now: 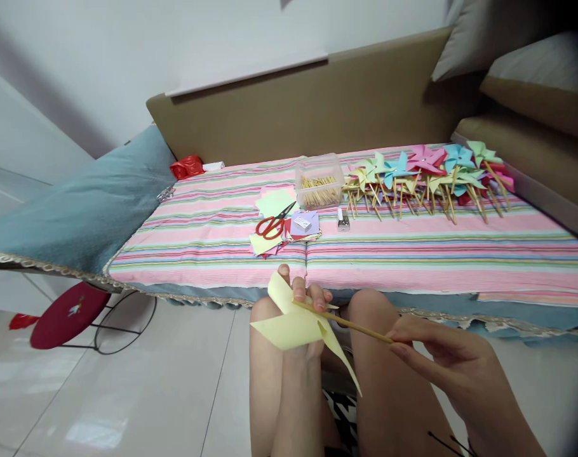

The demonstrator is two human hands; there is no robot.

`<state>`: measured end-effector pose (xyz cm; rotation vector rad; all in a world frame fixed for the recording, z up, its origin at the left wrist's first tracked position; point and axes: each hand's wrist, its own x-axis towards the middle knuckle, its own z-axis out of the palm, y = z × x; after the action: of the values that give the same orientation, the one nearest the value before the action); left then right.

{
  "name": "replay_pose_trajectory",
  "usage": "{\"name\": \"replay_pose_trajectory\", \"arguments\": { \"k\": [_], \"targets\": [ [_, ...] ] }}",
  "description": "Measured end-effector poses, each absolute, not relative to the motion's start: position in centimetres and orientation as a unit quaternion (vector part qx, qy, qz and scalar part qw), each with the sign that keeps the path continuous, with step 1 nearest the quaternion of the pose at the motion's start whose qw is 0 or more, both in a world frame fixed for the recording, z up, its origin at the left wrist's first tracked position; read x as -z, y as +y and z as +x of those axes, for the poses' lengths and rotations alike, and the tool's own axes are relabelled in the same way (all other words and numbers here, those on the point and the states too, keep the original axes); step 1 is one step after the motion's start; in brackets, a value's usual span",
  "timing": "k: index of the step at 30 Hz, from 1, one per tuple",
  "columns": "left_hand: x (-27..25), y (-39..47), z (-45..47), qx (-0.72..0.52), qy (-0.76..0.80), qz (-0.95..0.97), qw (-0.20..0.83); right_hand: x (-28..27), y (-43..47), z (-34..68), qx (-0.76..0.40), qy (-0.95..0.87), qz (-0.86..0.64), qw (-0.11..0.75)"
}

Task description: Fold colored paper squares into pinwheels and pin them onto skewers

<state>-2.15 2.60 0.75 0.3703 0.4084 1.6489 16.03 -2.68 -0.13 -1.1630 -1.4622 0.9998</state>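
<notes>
Above my knees, my left hand (310, 298) grips a pale yellow paper pinwheel (289, 330), its folded blades hiding the palm and part of the fingers. A thin wooden stick (360, 329) lies across the back of the pinwheel, one end at its middle beside my left fingertips. The other end is pinched between the thumb and fingers of my right hand (441, 355). Whether the stick is fastened to the paper, I cannot tell.
On the striped sofa cover lie red-handled scissors (270, 227), paper squares (275, 203), a small box (343, 219) and a clear container (320, 181) of sticks. Several finished pinwheels (425, 158) are heaped at right. A dark red stool (70, 315) stands at left.
</notes>
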Motion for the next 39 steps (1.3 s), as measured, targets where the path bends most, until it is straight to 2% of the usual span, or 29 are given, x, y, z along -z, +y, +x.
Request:
{"name": "replay_pose_trajectory", "arguments": {
  "k": [15, 25, 31, 39],
  "targets": [
    [0.1, 3.6, -1.7, -0.728, 0.213, 0.167, 0.63, -0.5, -1.9, 15.2, -0.429, -0.525, -0.513, 0.527],
    [1.5, 4.3, -1.6, -0.722, 0.241, 0.174, 0.625, 0.0, -1.2, 15.0, -0.463, -0.494, -0.531, 0.509],
    [2.0, 5.1, -1.1, -0.724, 0.256, 0.186, 0.613, 2.1, -0.2, 15.9, -0.458, -0.488, -0.56, 0.488],
    [1.3, 7.6, 0.3, -0.703, 0.36, 0.217, 0.574, 4.8, 1.9, 16.0, -0.562, -0.396, -0.58, 0.437]
  ]
}}
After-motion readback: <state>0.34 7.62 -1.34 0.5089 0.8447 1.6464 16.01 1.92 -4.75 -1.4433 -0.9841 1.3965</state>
